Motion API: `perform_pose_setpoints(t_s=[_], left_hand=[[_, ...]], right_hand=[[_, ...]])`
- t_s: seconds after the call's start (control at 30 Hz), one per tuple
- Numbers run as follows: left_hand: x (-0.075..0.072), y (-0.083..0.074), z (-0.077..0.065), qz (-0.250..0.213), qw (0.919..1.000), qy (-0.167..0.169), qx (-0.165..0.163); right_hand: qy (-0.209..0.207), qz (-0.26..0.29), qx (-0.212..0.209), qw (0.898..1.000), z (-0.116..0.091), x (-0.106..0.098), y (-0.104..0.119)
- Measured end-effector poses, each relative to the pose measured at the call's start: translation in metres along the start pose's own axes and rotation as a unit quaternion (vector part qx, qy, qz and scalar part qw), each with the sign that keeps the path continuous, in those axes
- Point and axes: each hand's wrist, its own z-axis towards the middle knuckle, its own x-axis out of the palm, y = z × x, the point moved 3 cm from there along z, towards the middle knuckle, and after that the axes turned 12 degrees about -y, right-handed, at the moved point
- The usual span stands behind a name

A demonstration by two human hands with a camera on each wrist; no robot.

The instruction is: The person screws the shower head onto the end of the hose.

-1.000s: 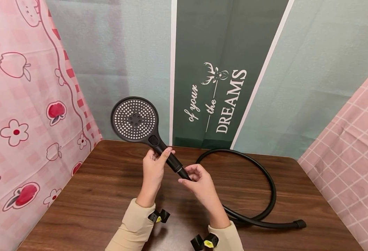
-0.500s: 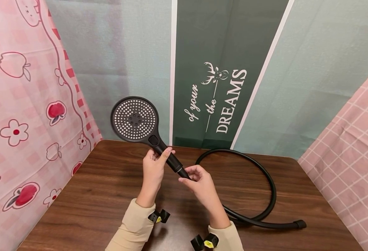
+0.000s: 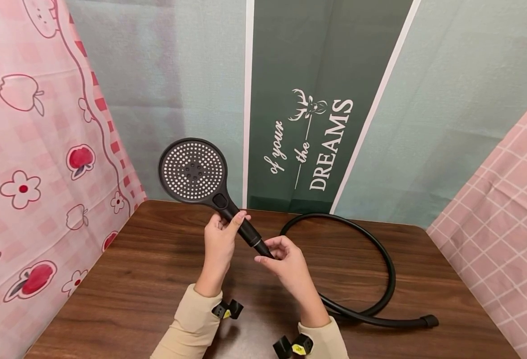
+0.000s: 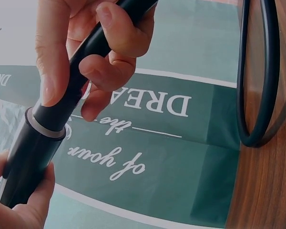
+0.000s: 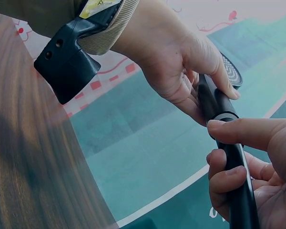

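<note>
A black round shower head [image 3: 192, 170] with pale nozzle dots is held tilted over the table, its face toward the head camera. My left hand [image 3: 220, 242] grips its handle [image 3: 249, 232] below the button, thumb laid along the front. At the handle's lower end, my right hand [image 3: 286, 262] pinches the end of a black hose [image 3: 387, 269] between thumb and fingers. A light ring [image 4: 47, 131] shows at the joint between handle and hose end in the left wrist view. In the right wrist view the hose end [image 5: 240, 205] lines up with the handle.
The hose loops across the right side of the wooden table [image 3: 155, 279], its other end fitting [image 3: 429, 320] lying near the front right. A green printed cloth [image 3: 290, 149] hangs behind; pink cloths [image 3: 34, 199] stand on both sides. Both wrists wear black camera mounts [image 3: 227, 309].
My right thumb and fingers shift very slightly at the hose end. The shower head, my left hand and the hose loop stay in place.
</note>
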Motion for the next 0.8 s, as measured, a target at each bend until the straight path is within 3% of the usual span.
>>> perform_pose_setpoints(t_s=[0.8], left_hand=[[0.0002, 0.0008, 0.0007, -0.002, 1.0, 0.0, 0.001]], right_hand=[[-0.006, -0.011, 0.002, 1.0, 0.0001, -0.0007, 0.0003]])
